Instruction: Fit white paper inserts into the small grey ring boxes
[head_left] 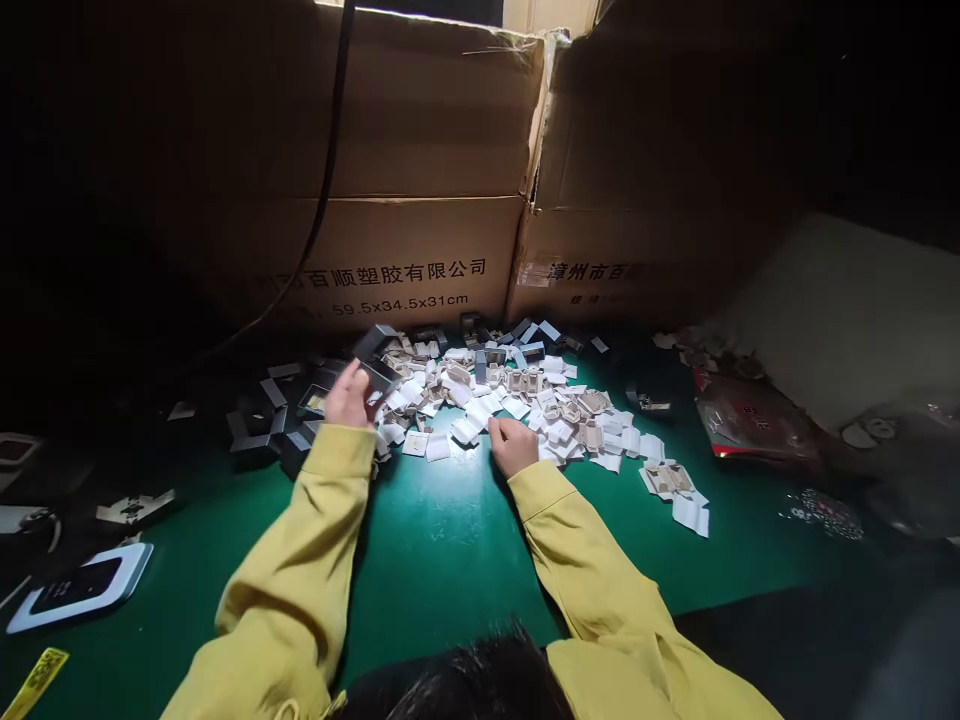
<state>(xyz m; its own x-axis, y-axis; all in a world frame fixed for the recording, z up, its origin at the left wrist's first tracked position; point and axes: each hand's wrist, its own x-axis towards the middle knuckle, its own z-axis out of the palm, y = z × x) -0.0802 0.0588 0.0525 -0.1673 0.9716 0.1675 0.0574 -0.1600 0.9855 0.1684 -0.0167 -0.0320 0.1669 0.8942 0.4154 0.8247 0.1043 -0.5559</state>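
- Pile of folded white and grey card pieces, spread across a green tabletop: the landmark for everything below.
- Left hand, in a yellow sleeve, at the pile's left edge: fingers closed on a small dark box, slightly blurred, lifted over that side of the pile.
- Right hand at the pile's near edge: fingers curled in together; whether they pinch anything cannot be told.
- Left of the pile: more dark boxes, some standing open; farther left and nearer the viewer, a white-edged device with a dark face.
- Right of the pile: a clear-and-red plastic packet.
- Behind the pile: large cardboard cartons with printed Chinese characters, a black cable hanging before them.
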